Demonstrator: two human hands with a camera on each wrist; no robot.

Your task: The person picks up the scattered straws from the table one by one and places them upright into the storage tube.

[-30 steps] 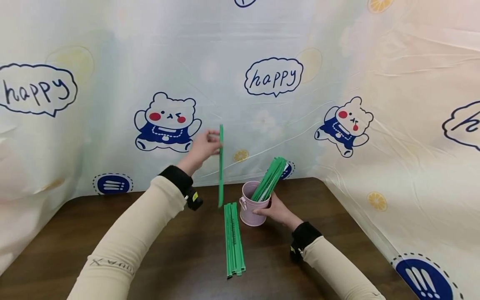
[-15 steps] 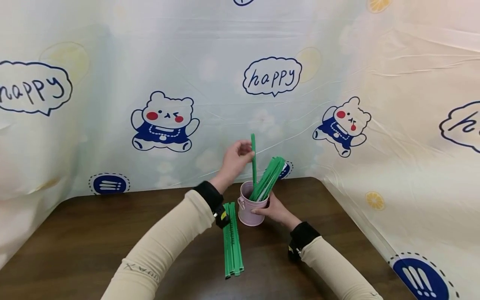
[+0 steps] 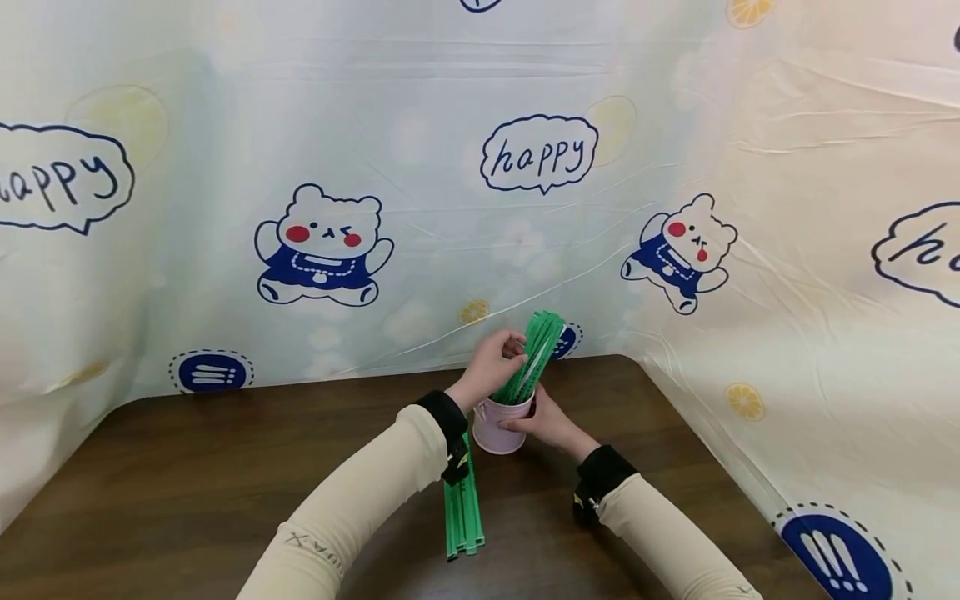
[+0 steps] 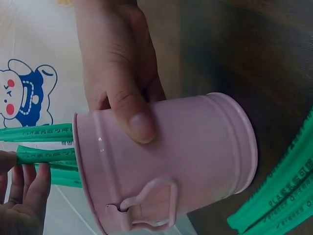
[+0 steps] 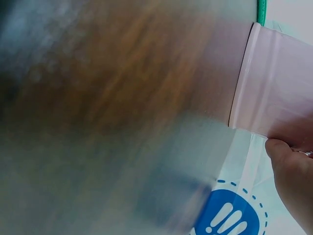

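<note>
A pink metal cup (image 3: 501, 429) stands on the brown table (image 3: 225, 467) with a bunch of green sticks (image 3: 537, 350) leaning out of it. My right hand (image 3: 538, 422) grips the cup from the right; its thumb (image 4: 131, 115) lies across the cup's side (image 4: 195, 156). My left hand (image 3: 501, 357) is at the cup's mouth and pinches one green stick (image 4: 46, 155) among the bunch. More green sticks (image 3: 462, 518) lie flat in a bundle on the table in front of the cup, partly hidden under my left wrist. The right wrist view is blurred and shows only the cup (image 5: 279, 83).
A printed plastic sheet (image 3: 540, 158) with bears and "happy" bubbles hangs behind the table and along its right side, close behind the cup. Bare tabletop stretches to the left of the cup and the sticks.
My left hand carried one green stick rightward from above the table bundle, lowered it into the pink cup, and now sits low at the cup's mouth. The right hand kept its grip on the cup.
</note>
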